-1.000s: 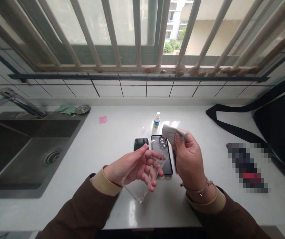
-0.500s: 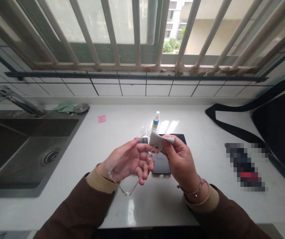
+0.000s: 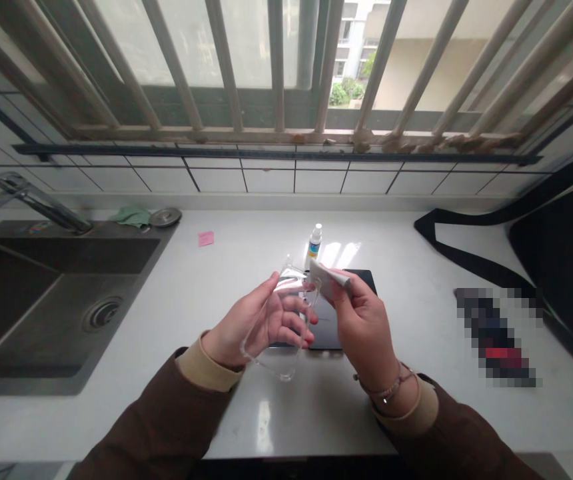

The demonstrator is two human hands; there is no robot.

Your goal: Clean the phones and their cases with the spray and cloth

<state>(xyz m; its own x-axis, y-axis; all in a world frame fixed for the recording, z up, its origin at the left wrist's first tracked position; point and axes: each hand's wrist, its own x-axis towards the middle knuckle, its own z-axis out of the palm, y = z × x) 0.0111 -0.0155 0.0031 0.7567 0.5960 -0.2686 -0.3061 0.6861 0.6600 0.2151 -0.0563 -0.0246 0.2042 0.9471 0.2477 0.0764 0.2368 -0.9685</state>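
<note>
A clear phone case [image 3: 286, 370] rests tilted across the palm and fingers of my left hand [image 3: 271, 320], its thumb on the near-left edge. My right hand [image 3: 364, 313] pinches a folded light-grey cloth [image 3: 327, 277] between thumb and fingers, close to the case's upper right corner; whether the two touch I cannot tell. Under my hands a dark flat device [image 3: 324, 330] lies on the counter, partly covered by them. Just beyond the cloth stands a small white spray bottle [image 3: 314, 243] with a blue and yellow label.
At left a steel sink [image 3: 131, 313] has a tap [image 3: 51, 207], with a green cloth [image 3: 133, 216] and a round metal strainer [image 3: 165, 217] behind it. A pink paper slip [image 3: 205, 239] lies on the white counter [image 3: 246, 227]. A black bag [image 3: 561, 233] with a strap is at right.
The phone case has turned in my left hand, its lower end swinging to the right. My right hand with the cloth has shifted slightly right.
</note>
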